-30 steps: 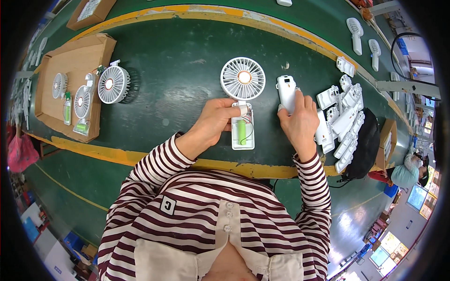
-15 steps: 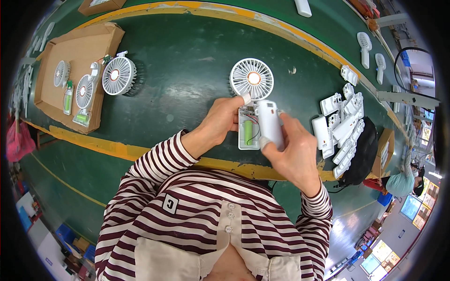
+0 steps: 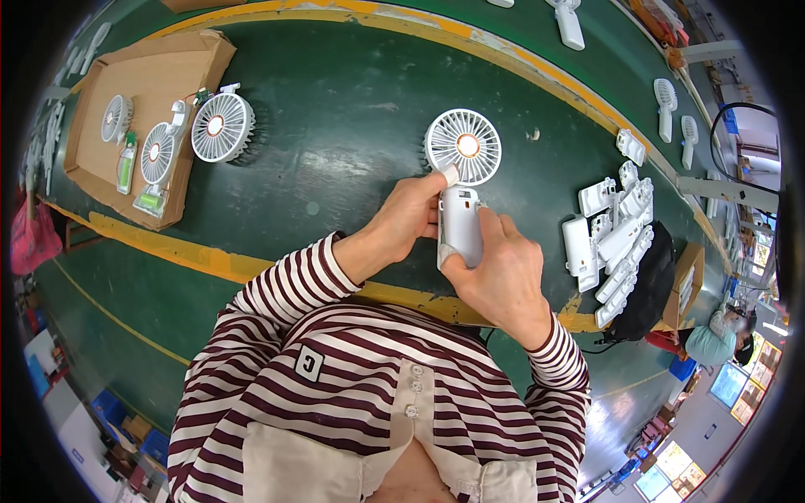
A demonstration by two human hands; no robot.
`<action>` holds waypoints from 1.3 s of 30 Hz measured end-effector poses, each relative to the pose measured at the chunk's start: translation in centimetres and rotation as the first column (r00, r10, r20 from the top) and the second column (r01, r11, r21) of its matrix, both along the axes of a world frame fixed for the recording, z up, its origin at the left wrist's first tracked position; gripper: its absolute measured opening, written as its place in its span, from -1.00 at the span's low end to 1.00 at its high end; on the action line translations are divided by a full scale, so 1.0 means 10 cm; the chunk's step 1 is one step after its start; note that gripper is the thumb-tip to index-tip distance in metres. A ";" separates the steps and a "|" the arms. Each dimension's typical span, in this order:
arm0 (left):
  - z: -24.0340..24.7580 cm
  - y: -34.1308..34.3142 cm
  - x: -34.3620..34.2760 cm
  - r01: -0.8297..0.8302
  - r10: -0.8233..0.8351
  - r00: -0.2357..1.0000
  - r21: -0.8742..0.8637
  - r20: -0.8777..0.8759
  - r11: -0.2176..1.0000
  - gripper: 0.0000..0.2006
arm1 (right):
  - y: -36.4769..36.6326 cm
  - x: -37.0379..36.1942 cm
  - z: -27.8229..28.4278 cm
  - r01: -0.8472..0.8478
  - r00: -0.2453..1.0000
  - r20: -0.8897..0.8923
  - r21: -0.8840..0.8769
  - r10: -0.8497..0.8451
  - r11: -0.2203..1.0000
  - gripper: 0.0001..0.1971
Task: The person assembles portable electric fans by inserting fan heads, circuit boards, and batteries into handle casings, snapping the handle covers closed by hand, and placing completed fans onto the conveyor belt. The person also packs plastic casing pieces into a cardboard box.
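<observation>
A white handheld fan (image 3: 464, 147) with a round grille lies in front of me, its handle toward me. My left hand (image 3: 411, 214) is closed around the handle's left side near the neck, the thumb at the base of the grille. In my right hand (image 3: 503, 268) is a white handle cover (image 3: 461, 226), its fingers along the right edge and thumb at the lower end. The cover lies over the handle, hiding the battery and wires inside. Whether it is fully seated I cannot tell.
At left, a cardboard tray (image 3: 90, 159) holds fan heads with green batteries; another fan head (image 3: 222, 126) sits beside it. White handle covers (image 3: 616, 239) are heaped at right, next to a black bag (image 3: 650, 289). Finished-looking fans (image 3: 665, 109) lie beyond the yellow edge.
My right hand has moved left with the cover, from beside the open handle to on top of it. The green battery is now hidden. My left hand keeps its hold.
</observation>
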State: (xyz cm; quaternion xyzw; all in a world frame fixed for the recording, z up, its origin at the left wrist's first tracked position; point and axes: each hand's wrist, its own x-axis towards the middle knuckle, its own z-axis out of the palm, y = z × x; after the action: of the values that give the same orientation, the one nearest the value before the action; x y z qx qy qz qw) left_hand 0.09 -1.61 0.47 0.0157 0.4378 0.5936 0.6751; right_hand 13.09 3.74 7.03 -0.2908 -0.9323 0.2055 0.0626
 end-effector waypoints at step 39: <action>0.09 -0.03 0.07 0.083 -0.016 0.970 0.270 -0.242 0.959 -0.82 | -0.02 0.17 -0.53 -0.034 0.802 -0.230 -0.939 -0.552 0.341 -0.75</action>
State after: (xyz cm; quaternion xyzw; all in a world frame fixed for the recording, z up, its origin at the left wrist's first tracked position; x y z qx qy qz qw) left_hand 0.80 -1.94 1.33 0.1923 0.4270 0.6257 0.6239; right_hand 14.76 3.52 1.70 -0.3604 -0.5437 0.7382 0.1720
